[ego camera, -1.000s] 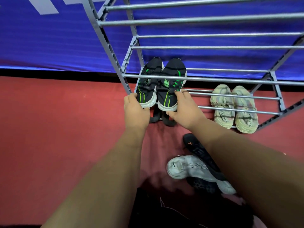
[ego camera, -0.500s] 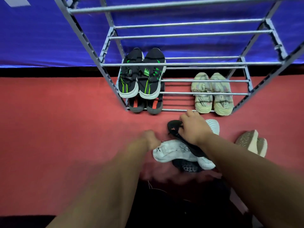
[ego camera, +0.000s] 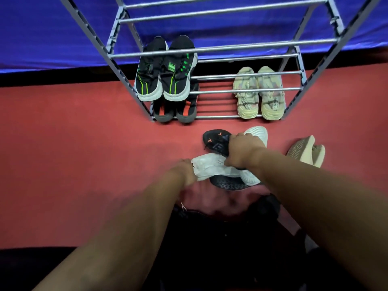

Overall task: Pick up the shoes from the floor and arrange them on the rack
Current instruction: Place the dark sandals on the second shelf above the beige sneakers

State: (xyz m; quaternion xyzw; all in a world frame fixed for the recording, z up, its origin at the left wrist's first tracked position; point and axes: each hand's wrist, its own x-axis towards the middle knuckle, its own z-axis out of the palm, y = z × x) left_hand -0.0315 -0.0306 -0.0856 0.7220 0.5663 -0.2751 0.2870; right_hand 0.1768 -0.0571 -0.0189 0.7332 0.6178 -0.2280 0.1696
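A pile of shoes lies on the red floor in front of the grey metal rack (ego camera: 212,48). My left hand (ego camera: 184,170) grips the toe end of a white sneaker (ego camera: 212,166) in the pile. My right hand (ego camera: 241,151) is closed on a black shoe with orange marks (ego camera: 216,140) that lies across it. A second white sneaker (ego camera: 257,133) shows behind my right hand, and a dark patterned shoe (ego camera: 228,183) lies under the pile. On the rack stand a black-and-green pair (ego camera: 165,72), a dark pair with orange (ego camera: 175,111) below it, and a pale yellow pair (ego camera: 259,93).
A beige knit pair (ego camera: 306,151) lies on its side on the floor to the right of the pile. A blue sheet (ego camera: 52,32) hangs behind the rack. The rack's upper bars (ego camera: 226,10) carry nothing. Dark clothing fills the bottom of the view.
Both hands left the black-and-green pair on the rack and dropped to the floor pile. The right hand closed on the black shoe, then the left took hold of the white sneaker.
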